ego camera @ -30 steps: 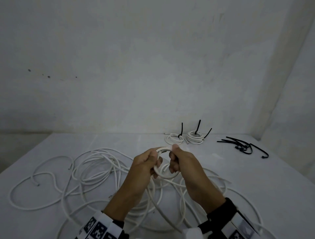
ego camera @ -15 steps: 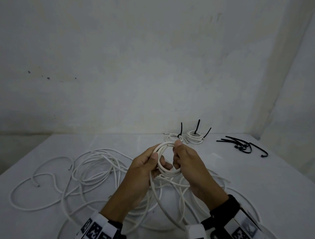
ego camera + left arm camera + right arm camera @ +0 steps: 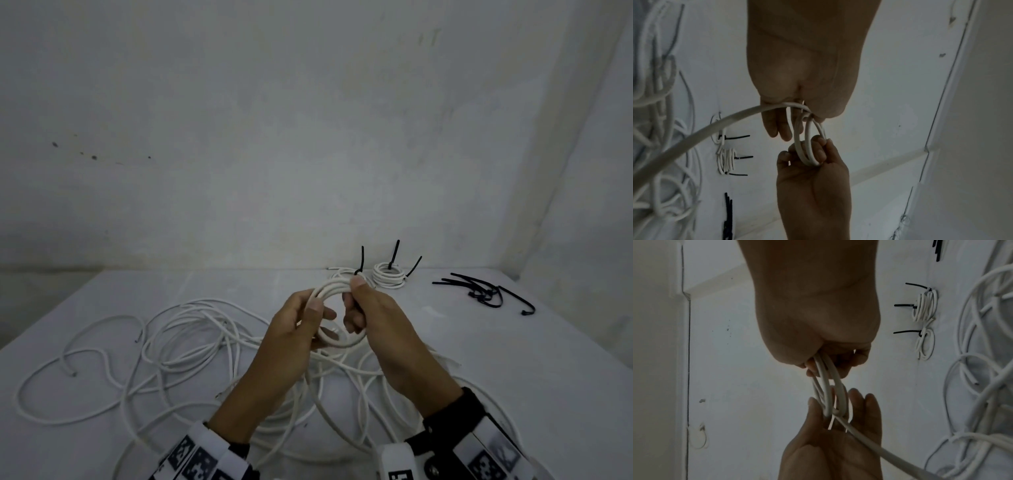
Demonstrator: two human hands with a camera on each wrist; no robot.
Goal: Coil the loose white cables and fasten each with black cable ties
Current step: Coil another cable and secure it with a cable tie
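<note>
Above the table's middle, both hands hold a small white cable coil [image 3: 342, 342] of a few turns. My left hand [image 3: 317, 310] pinches its left side with the thumb on top. My right hand [image 3: 354, 301] grips its right side, fingers curled through the ring. In the left wrist view the coil [image 3: 807, 152] hangs between the two hands, and its tail [image 3: 715, 126] runs off to the loose white cables [image 3: 191, 342] spread on the table. In the right wrist view the same coil [image 3: 828, 394] shows.
Two finished coils [image 3: 388, 275] with black ties sticking up lie at the back of the white table [image 3: 513, 377]. A pile of loose black cable ties [image 3: 479, 294] lies at the back right. Walls close off the back and right.
The hands have turned the coil and laid more cable onto it. The coil now sits a little higher and further back. Both hands kept their hold.
</note>
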